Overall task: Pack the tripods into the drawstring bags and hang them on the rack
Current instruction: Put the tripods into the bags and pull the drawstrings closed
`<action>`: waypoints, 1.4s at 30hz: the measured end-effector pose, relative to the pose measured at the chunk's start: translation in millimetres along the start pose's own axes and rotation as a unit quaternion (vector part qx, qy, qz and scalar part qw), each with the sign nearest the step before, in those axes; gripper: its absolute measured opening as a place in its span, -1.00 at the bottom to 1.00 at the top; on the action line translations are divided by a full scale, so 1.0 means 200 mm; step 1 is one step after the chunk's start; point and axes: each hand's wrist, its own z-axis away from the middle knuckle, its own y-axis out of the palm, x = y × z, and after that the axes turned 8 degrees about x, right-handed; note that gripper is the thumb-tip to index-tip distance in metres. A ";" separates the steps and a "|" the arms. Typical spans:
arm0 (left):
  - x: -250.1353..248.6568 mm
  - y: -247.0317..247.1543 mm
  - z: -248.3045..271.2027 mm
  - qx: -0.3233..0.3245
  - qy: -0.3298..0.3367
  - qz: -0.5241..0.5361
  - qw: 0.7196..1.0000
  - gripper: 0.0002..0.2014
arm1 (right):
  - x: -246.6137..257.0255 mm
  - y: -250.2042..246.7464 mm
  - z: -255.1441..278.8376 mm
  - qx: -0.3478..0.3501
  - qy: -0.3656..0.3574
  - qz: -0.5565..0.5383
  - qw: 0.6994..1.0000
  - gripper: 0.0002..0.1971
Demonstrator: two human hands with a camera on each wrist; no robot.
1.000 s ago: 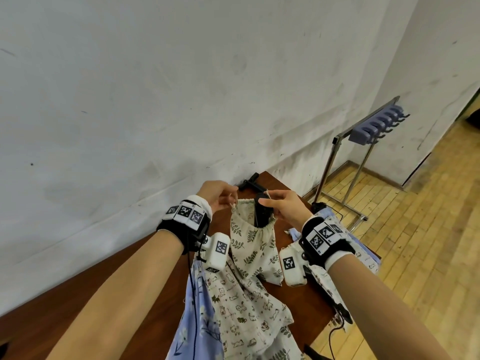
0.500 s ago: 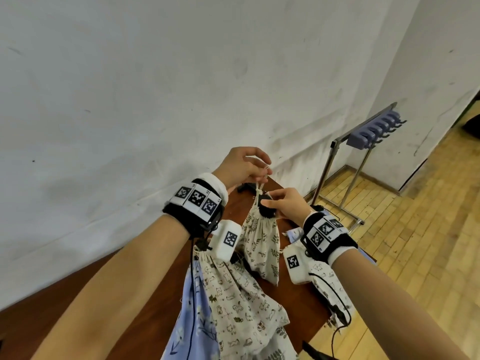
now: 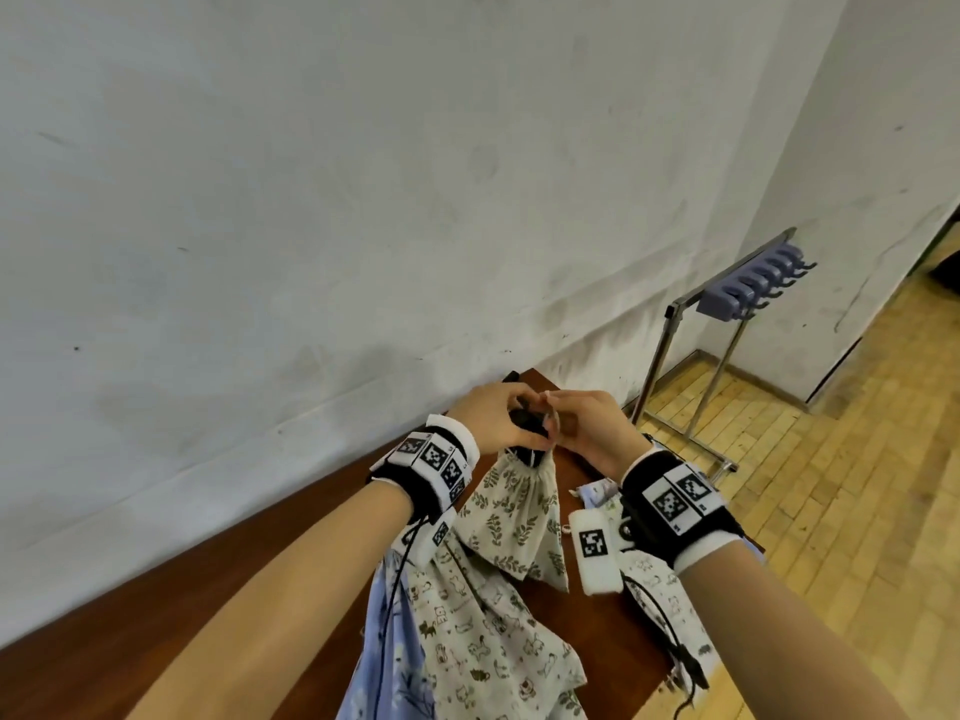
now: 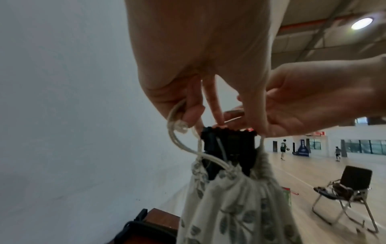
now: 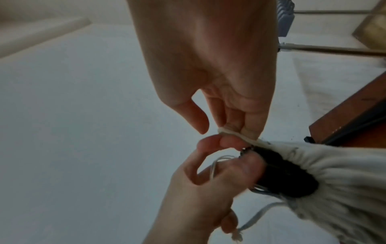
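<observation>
Perhaps four bags (image 3: 511,517); one tripod (image 4: 228,148)

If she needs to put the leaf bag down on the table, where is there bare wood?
Bare table lies left of the left forearm, along the wall. A small patch sits between the cat-print bag and the right wrist. Crowded: under the leaf bag, where flat bags overlap.

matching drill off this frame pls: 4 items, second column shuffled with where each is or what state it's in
1. leaf-print drawstring bag
2. black tripod
3. hook rack
4. cat-print bag

A. stands on the floor by the wall, nothing hung on its hooks
B. lies flat on the table
C. held up by its cords
D. pokes out of a cinched bag mouth

Pairs: 1-C, 2-D, 3-A, 4-B
</observation>
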 end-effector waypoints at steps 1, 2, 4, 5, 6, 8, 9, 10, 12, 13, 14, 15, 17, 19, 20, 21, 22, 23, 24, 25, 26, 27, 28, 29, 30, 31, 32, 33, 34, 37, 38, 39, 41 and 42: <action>-0.01 0.00 0.00 0.002 0.003 -0.040 0.999 -0.44 | 0.01 0.00 0.00 0.006 0.004 -0.019 1.000 -0.73; -0.01 0.00 -0.01 0.003 0.006 -0.086 0.996 -0.45 | 0.02 0.00 0.01 0.006 0.009 -0.039 0.999 -0.72; -0.01 -0.01 0.00 -0.003 0.012 -0.153 0.988 -0.60 | 0.05 -0.02 0.01 -0.014 0.013 -0.078 0.997 -0.73; -0.01 -0.02 0.00 -0.004 0.015 -0.169 0.986 -0.67 | 0.07 -0.04 0.01 -0.026 0.015 -0.089 0.996 -0.75; 0.00 -0.04 0.00 0.002 0.016 -0.181 0.983 -0.70 | 0.08 -0.06 0.01 -0.037 0.020 -0.094 0.995 -0.78; 0.00 -0.07 0.01 0.024 0.029 -0.229 0.973 -0.69 | 0.11 -0.10 0.02 -0.039 0.038 -0.094 0.994 -0.87; -0.01 -0.07 0.01 0.035 0.039 -0.257 0.965 -0.71 | 0.12 -0.11 0.02 -0.035 0.048 -0.093 0.994 -0.88; -0.02 -0.07 0.01 0.046 0.050 -0.283 0.957 -0.75 | 0.13 -0.12 0.02 -0.033 0.059 -0.089 0.994 -0.87; -0.04 -0.06 0.00 0.066 0.068 -0.328 0.940 -0.87 | 0.17 -0.09 0.02 -0.027 0.078 -0.073 0.994 -0.85; -0.06 -0.05 -0.01 0.072 0.070 -0.348 0.932 -0.91 | 0.18 -0.06 0.02 -0.016 0.085 -0.061 0.994 -0.85; -0.07 -0.04 -0.02 0.077 0.072 -0.366 0.925 -0.90 | 0.20 -0.01 0.03 -0.004 0.091 -0.044 0.995 -0.84; -0.09 -0.03 -0.02 0.078 0.079 -0.380 0.918 -0.87 | 0.20 0.03 0.03 0.003 0.093 -0.026 0.995 -0.81; -0.13 -0.02 -0.03 0.079 0.084 -0.411 0.904 -0.79 | 0.20 0.10 0.02 0.001 0.090 -0.007 0.996 -0.75; -0.16 -0.01 -0.03 0.076 0.090 -0.424 0.898 -0.76 | 0.21 0.13 0.01 0.001 0.089 -0.032 0.996 -0.74; -0.16 -0.01 -0.03 0.077 0.094 -0.423 0.898 -0.77 | 0.22 0.13 0.00 0.002 0.088 -0.059 0.994 -0.75; -0.16 0.01 -0.04 0.081 0.095 -0.416 0.901 -0.80 | 0.23 0.13 -0.01 0.001 0.084 -0.090 0.992 -0.76; -0.16 0.03 -0.04 0.088 0.093 -0.400 0.908 -0.83 | 0.23 0.12 -0.02 -0.003 0.081 -0.112 0.990 -0.78; -0.16 0.06 -0.04 0.089 0.090 -0.381 0.916 -0.84 | 0.24 0.12 -0.02 -0.003 0.078 -0.127 0.989 -0.81; -0.16 0.08 -0.04 0.087 0.089 -0.374 0.919 -0.83 | 0.24 0.13 -0.02 0.005 0.078 -0.137 0.987 -0.85; -0.16 0.08 -0.04 0.087 0.089 -0.377 0.918 -0.85 | 0.25 0.13 -0.02 0.016 0.078 -0.151 0.985 -0.90; -0.16 0.06 -0.04 0.090 0.089 -0.391 0.912 -0.88 | 0.25 0.12 -0.02 0.025 0.079 -0.170 0.982 -0.94; -0.16 0.05 -0.05 0.096 0.090 -0.396 0.909 -0.87 | 0.26 0.11 -0.01 0.035 0.082 -0.192 0.977 -0.93; -0.15 0.03 -0.06 0.102 0.093 -0.381 0.914 -0.85 | 0.26 0.09 -0.01 0.047 0.084 -0.208 0.973 -0.86; -0.13 0.01 -0.08 0.109 0.097 -0.351 0.925 -0.83 | 0.27 0.08 0.00 0.061 0.086 -0.215 0.971 -0.79; -0.10 -0.02 -0.09 0.110 0.093 -0.310 0.940 -0.81 | 0.28 0.05 0.00 0.071 0.088 -0.209 0.971 -0.74; -0.08 -0.04 -0.11 0.096 0.082 -0.247 0.961 -0.76 | 0.29 0.03 0.00 0.079 0.089 -0.193 0.974 -0.70; -0.06 -0.07 -0.12 0.076 0.057 -0.159 0.983 -0.69 | 0.30 0.00 0.00 0.086 0.089 -0.171 0.977 -0.67; -0.04 -0.09 -0.12 0.053 0.021 -0.044 0.997 -0.63 | 0.31 -0.02 0.00 0.094 0.093 -0.145 0.980 -0.65; -0.03 -0.13 -0.11 0.030 -0.013 0.087 0.996 -0.60 | 0.32 -0.04 0.00 0.105 0.101 -0.116 0.982 -0.64; -0.06 -0.21 -0.08 -0.009 -0.063 0.415 0.907 -0.65 | 0.31 -0.05 0.01 0.138 0.124 -0.011 0.983 -0.69; -0.09 -0.23 -0.06 0.009 -0.063 0.481 0.875 -0.68 | 0.30 -0.04 0.02 0.147 0.125 0.025 0.981 -0.73; -0.11 -0.25 -0.04 0.034 -0.057 0.523 0.850 -0.71 | 0.29 -0.03 0.02 0.151 0.122 0.058 0.979 -0.76; -0.13 -0.28 -0.01 0.082 -0.040 0.539 0.837 -0.73 | 0.28 -0.01 0.02 0.146 0.103 0.106 0.978 -0.75; -0.14 -0.29 0.00 0.101 -0.033 0.522 0.846 -0.71 | 0.27 0.00 0.02 0.144 0.089 0.120 0.978 -0.75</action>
